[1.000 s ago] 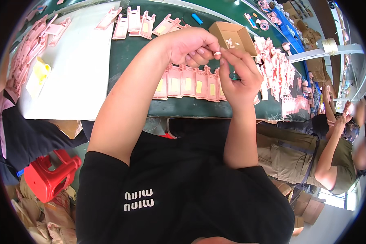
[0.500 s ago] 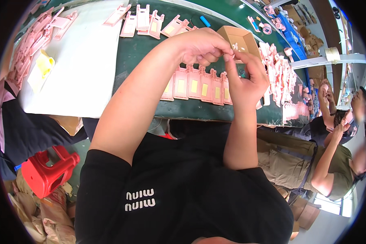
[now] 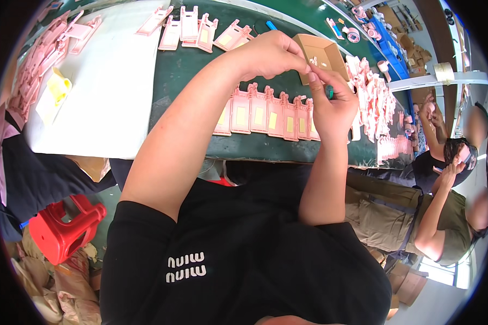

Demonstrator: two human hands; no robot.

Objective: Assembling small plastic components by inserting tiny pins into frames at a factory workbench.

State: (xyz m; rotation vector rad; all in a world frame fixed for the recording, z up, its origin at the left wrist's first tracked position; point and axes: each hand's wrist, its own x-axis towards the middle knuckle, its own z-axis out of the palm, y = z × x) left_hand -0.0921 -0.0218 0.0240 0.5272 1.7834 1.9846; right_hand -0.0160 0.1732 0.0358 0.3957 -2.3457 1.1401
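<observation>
Partly hidden: green object [image 3: 329,91] among fingers [image 3: 335,80]

Worn: black short-sleeved shirt [image 3: 265,260]. Two stacked rows of rounded white lettering [image 3: 186,267] on left chest. Left sleeve [image 3: 138,222], right sleeve [image 3: 350,241]: plain black. Left hand [image 3: 276,54], right hand [image 3: 336,105]: bare.

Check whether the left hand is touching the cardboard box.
Cannot tell. In the head view, the left hand's fingers overlap the left edge of the cardboard box, but from above neither contact nor a gap shows plainly.
</observation>
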